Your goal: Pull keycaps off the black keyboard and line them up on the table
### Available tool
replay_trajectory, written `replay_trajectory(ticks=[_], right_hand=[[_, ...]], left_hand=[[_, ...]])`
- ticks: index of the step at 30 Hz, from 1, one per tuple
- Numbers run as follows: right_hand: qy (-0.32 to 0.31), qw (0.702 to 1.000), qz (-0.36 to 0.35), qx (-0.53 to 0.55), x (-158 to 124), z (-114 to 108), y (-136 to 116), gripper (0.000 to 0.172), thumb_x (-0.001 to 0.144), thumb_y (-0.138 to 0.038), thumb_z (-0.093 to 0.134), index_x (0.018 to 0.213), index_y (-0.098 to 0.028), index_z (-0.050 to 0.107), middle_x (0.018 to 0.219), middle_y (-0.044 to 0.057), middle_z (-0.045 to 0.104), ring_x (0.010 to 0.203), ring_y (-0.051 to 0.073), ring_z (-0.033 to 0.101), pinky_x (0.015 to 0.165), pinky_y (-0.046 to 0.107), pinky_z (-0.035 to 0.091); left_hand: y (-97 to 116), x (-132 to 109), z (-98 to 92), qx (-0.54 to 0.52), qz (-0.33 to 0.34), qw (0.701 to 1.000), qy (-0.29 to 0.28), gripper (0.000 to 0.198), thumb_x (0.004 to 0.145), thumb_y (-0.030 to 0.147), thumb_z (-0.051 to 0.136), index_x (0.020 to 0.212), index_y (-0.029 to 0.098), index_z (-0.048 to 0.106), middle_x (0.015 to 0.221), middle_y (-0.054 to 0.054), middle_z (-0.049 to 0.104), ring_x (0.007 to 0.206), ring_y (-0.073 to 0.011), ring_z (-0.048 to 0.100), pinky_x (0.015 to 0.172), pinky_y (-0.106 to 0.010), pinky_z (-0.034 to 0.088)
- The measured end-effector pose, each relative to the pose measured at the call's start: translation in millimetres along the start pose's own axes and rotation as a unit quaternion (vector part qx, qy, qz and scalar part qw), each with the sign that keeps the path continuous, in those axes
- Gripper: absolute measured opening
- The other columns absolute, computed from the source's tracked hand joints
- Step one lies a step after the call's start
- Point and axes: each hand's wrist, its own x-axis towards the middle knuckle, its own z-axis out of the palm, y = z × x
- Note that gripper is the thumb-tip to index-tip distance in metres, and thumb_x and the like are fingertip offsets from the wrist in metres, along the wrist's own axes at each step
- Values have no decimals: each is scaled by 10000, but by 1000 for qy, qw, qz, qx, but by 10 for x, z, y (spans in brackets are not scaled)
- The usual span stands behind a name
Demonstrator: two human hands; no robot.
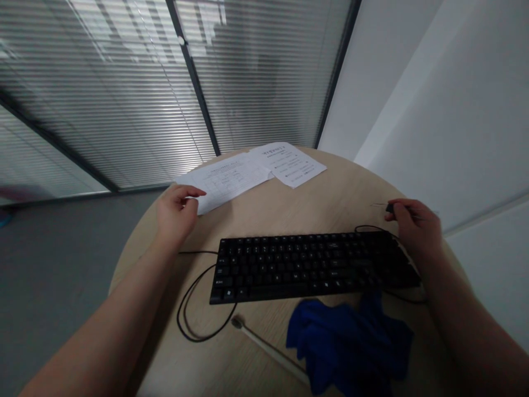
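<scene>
A black keyboard (306, 264) lies across the round table, between my two hands. My right hand (415, 223) is above its far right corner, thumb and fingers pinched on a small black piece (389, 208). Thin, wire-like lines show beside that piece; its exact kind is too small to make out. My left hand (177, 215) hovers at the table's left side, near the printed sheets, index finger and thumb apart with nothing visible between them. In front of the keyboard lie a toothbrush (270, 350) with a pale handle and a crumpled blue cloth (347, 344).
Two overlapping printed sheets (231, 179) rest at the far edge of the wooden table (322, 201). A black cable (180, 314) loops out left of the keyboard. Beyond the table stand a glass partition with blinds (264, 82) and a white wall (467, 110) on the right.
</scene>
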Motion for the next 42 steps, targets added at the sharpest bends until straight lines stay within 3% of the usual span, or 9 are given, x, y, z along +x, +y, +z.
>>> replay_trajectory(ticks=[6,18,25,31,42], right_hand=[[-43,999,-3,-17,1,25,-82,432,881,-631,602,1022,-240,719,730,43,741,716,239,726,715,382,593],[-61,997,40,39,-30,36,-55,481,887,-596,630,1193,-234,710,847,77,787,828,271,776,813,453,630],[-58,992,63,88,-28,73,-82,537,859,-631,663,1197,-217,707,885,98,792,801,270,780,765,441,653],[-59,991,63,100,9,98,12,555,863,-638,650,1185,-188,695,879,110,785,756,254,769,738,441,653],[-59,993,60,81,-7,61,-45,496,885,-621,628,1116,-191,720,873,101,784,765,248,772,724,415,646]], left_hand=[[-56,15,3,-6,-6,1000,8,313,750,183,467,884,213,749,949,-45,735,893,-222,688,828,-353,571],[-149,32,58,-44,-44,998,21,306,771,243,495,941,234,749,964,-36,734,929,-224,697,862,-355,577],[-120,24,70,-87,-88,992,19,298,777,233,536,975,198,755,953,-42,748,835,-197,684,769,-331,584],[-100,41,54,-102,-102,989,21,285,784,206,555,990,196,752,1018,-35,767,849,-205,688,808,-365,578],[-102,41,55,-104,-104,989,19,289,793,196,545,1012,173,732,991,-41,758,842,-199,675,794,-353,573]])
